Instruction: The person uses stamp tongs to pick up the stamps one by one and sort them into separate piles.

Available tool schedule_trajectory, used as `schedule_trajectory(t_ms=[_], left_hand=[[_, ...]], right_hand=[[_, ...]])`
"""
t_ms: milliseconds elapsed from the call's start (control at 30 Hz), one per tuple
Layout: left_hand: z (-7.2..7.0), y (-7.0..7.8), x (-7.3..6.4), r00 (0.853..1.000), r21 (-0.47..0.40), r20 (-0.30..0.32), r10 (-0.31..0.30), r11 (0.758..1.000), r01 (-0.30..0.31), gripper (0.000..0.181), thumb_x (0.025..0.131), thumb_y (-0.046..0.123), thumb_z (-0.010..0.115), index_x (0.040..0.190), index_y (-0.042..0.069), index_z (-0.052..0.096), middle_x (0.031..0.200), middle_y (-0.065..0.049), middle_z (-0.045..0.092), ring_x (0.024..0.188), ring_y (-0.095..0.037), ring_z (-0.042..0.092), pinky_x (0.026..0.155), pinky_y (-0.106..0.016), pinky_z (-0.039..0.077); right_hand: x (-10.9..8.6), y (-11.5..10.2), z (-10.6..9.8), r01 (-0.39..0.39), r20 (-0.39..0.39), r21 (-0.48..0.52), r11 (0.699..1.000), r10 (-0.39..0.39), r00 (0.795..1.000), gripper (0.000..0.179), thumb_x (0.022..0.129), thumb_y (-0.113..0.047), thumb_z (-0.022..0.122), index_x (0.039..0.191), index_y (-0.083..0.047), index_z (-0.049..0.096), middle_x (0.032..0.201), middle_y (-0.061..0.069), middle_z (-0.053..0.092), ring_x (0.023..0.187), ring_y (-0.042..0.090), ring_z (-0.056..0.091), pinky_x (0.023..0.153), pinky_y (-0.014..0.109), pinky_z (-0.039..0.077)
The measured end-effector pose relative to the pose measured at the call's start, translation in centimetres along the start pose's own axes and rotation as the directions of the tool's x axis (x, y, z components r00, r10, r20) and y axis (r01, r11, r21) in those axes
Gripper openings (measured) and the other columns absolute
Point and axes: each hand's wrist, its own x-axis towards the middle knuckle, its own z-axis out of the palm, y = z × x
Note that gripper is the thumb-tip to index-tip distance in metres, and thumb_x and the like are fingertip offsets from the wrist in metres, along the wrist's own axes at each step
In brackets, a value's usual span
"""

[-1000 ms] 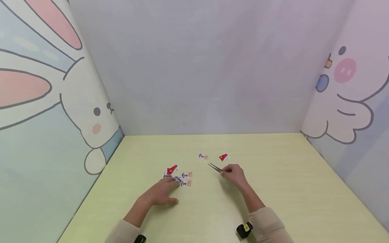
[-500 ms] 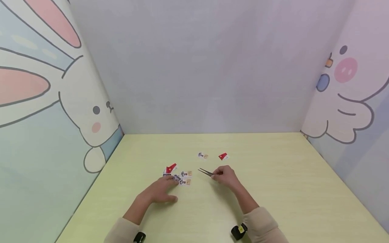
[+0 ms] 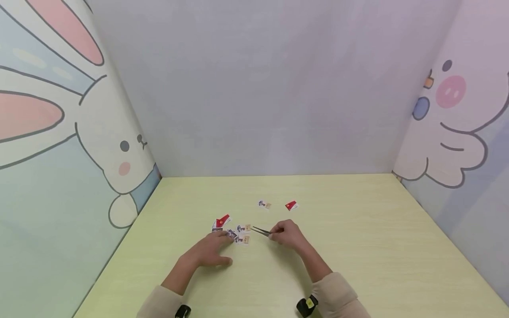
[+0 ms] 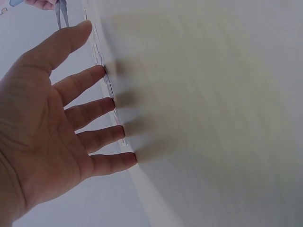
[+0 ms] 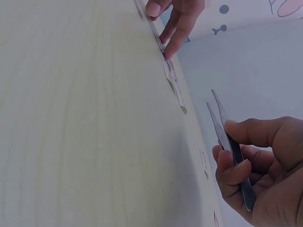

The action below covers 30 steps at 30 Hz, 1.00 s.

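Observation:
My right hand [image 3: 288,234] pinches a pair of metal tweezers [image 5: 227,137] between thumb and fingers, and the two tips stand apart with nothing between them. In the head view the tweezer tips are right at the edge of a stamp-like printed paper piece [image 3: 244,228]. My left hand [image 3: 210,249] has its fingers spread, fingertips resting on the pile of small paper pieces. A similar piece [image 3: 242,240] sticks out beside its fingers. Just beyond the fingertips lies a red and white piece [image 3: 223,220], partly overlapping others. The rest of the pile is hidden under the left hand.
Farther back on the pale wooden table [image 3: 358,229] lie a single printed piece [image 3: 264,204] and, to its right, a red and white piece [image 3: 291,205]. A grey back wall [image 3: 274,110] and side panels with cartoon animals enclose the table.
My right hand has moved left and slightly toward me, bringing the tweezers from near the far pieces to the pile's right edge. The left hand stays on the pile.

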Motion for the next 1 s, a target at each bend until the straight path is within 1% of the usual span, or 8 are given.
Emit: schedule_trajectory(t_ms=[233,367,500,767,1000], left_hand=[[0.4,-0.1,-0.2,1.0,0.012,0.005,-0.015,1.0,0.015,0.058,0.078,0.037,0.072,0.125,0.008,0.059,0.135,-0.017,0.046,0.125,-0.037,0.038,0.098,-0.054,0.034],[0.4,-0.3,-0.1,1.0,0.024,-0.009,-0.008,1.0,0.008,0.057,0.078,0.038,0.071,0.125,0.008,0.059,0.135,-0.017,0.046,0.124,-0.037,0.039,0.098,-0.053,0.034],[0.5,-0.3,-0.1,1.0,0.03,-0.013,-0.001,1.0,0.001,0.057,0.078,0.038,0.071,0.124,0.008,0.059,0.134,-0.017,0.046,0.123,-0.038,0.04,0.097,-0.054,0.035],[0.1,0.0,-0.2,1.0,0.041,-0.003,-0.013,0.999,0.013,0.057,0.078,0.04,0.071,0.125,0.008,0.059,0.133,-0.017,0.047,0.122,-0.037,0.041,0.094,-0.055,0.037],[0.2,-0.1,-0.3,1.0,0.039,-0.016,-0.003,0.999,0.003,0.058,0.077,0.04,0.072,0.124,0.008,0.06,0.132,-0.017,0.048,0.121,-0.038,0.042,0.092,-0.056,0.038]], right_hand=[[-0.1,0.0,1.3,0.03,0.065,0.003,1.0,-0.03,0.997,0.004,0.079,-0.005,0.071,0.081,-0.002,0.068,0.067,0.001,0.057,0.057,0.012,0.05,0.051,0.026,0.044],[-0.1,-0.4,1.8,0.05,0.096,-0.009,0.999,-0.049,0.994,0.004,0.079,-0.005,0.071,0.08,-0.003,0.068,0.066,0.0,0.057,0.057,0.012,0.049,0.051,0.026,0.042],[0.0,-0.7,2.2,0.048,0.116,-0.021,0.999,-0.045,0.992,0.004,0.078,-0.005,0.071,0.079,-0.003,0.068,0.065,0.001,0.057,0.057,0.012,0.049,0.051,0.025,0.042],[0.2,-0.9,2.8,0.059,0.127,-0.052,0.997,-0.052,0.99,0.005,0.079,-0.006,0.071,0.076,-0.004,0.067,0.063,0.0,0.056,0.056,0.011,0.049,0.05,0.025,0.042],[0.7,-0.6,3.8,0.074,0.118,-0.074,0.995,-0.065,0.991,0.005,0.079,-0.005,0.07,0.074,-0.005,0.067,0.064,-0.001,0.057,0.057,0.011,0.049,0.05,0.024,0.042]])
